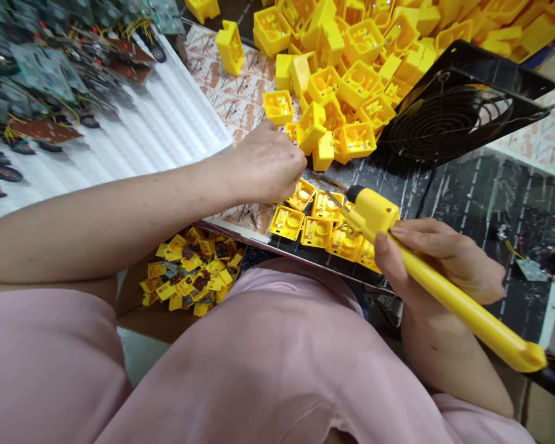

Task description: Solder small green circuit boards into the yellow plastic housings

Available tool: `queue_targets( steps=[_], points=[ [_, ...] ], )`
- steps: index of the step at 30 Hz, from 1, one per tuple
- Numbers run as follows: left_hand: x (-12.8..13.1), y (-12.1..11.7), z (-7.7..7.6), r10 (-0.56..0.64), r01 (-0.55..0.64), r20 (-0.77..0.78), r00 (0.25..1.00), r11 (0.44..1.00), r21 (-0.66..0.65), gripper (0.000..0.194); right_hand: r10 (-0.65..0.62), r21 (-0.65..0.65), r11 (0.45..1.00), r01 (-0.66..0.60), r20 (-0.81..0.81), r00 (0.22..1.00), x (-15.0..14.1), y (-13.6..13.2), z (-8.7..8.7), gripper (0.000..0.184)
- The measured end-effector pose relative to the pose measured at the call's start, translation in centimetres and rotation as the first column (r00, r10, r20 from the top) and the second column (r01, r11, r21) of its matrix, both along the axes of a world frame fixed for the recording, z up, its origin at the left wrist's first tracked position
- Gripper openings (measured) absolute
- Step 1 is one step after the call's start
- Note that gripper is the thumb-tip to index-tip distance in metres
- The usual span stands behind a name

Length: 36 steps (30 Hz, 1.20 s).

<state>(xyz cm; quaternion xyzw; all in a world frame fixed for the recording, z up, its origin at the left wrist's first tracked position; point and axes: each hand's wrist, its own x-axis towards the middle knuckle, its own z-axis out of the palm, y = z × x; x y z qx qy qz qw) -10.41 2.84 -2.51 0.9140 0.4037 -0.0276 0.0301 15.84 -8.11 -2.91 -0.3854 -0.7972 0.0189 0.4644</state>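
My right hand (437, 259) is closed around the yellow handle of a soldering iron (425, 277). Its thin metal tip points left, over small open yellow plastic cases (317, 231) laid in rows along the table's near edge. The inside of each case shows a round perforated grille. My left hand (272, 163) is closed, with its fingers curled down between these rows and the near side of a big heap of yellow cases (337, 92). Its fingertips are hidden, so I cannot make out what they hold.
Behind the iron stands a black fan (448, 123). Circuit boards with wires and small speakers (50, 74) cover white foam (180, 117) at left. Below the table edge, a cardboard box (150, 320) holds yellow cases and board pieces. A small board (531, 269) lies at right.
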Motion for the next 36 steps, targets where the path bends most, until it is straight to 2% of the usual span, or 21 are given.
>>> queue_targets(
  steps=[6,9,11,15,17,21,23,25,27,29,31,33,36],
  points=[
    [0.4,0.0,0.7,0.065,-0.066,-0.014,0.998,0.995,-0.078,0.026,-0.087,-0.025,0.996,0.085,-0.088,0.992,1.2,-1.3,-1.4,0.031],
    [0.7,-0.3,1.1,0.117,-0.121,-0.050,0.992,0.986,-0.112,0.023,-0.161,-0.042,0.987,0.157,-0.107,0.981,1.4,-1.6,-1.8,0.052],
    [0.9,-0.4,1.0,0.120,-0.127,-0.069,0.990,0.987,-0.100,0.023,-0.156,-0.025,0.988,0.154,-0.128,0.980,1.5,-1.6,-2.0,0.064],
    [0.8,-0.2,0.6,0.106,-0.108,-0.028,0.994,0.991,-0.076,0.024,-0.154,0.016,0.987,0.159,-0.181,0.971,1.7,-1.7,-2.0,0.064],
    [0.2,0.0,1.4,0.121,-0.119,0.030,0.992,0.990,-0.077,0.027,-0.170,-0.016,0.985,0.170,-0.161,0.972,1.9,-1.8,-2.1,0.063],
    [-3.0,-0.1,4.5,0.230,-0.228,0.242,0.943,0.973,-0.035,0.038,-0.178,-0.015,0.984,0.178,-0.139,0.974,2.4,-2.0,-2.3,0.059],
    [-4.9,-0.7,5.0,0.258,-0.258,0.234,0.937,0.966,-0.033,0.037,-0.183,-0.020,0.983,0.182,-0.171,0.968,2.6,-2.0,-2.5,0.054],
    [-6.2,-1.4,4.2,0.256,-0.255,0.098,0.962,0.967,-0.027,0.034,-0.192,-0.061,0.981,0.184,-0.177,0.965,2.6,-2.0,-2.5,0.052],
    [-6.5,-2.1,2.4,0.215,-0.215,-0.015,0.976,0.976,-0.015,0.034,-0.190,-0.102,0.979,0.176,-0.157,0.969,2.6,-2.0,-2.5,0.052],
    [-6.1,-2.5,0.7,0.160,-0.161,-0.049,0.986,0.987,-0.010,0.034,-0.167,-0.092,0.984,0.155,-0.140,0.976,2.5,-1.8,-2.4,0.053],
    [-5.6,-2.7,-0.4,0.134,-0.134,-0.048,0.990,0.991,-0.006,0.028,-0.139,-0.047,0.990,0.134,-0.123,0.983,2.5,-1.7,-2.4,0.056],
    [-5.5,-2.8,-0.6,0.161,-0.160,-0.034,0.986,0.987,0.026,0.024,-0.128,-0.019,0.992,0.126,-0.102,0.987,2.7,-1.6,-2.3,0.059],
    [-6.1,-3.1,0.3,0.276,-0.277,0.038,0.960,0.961,0.006,0.025,-0.143,-0.028,0.990,0.141,-0.125,0.982,2.9,-1.7,-2.3,0.056]
  ],
)
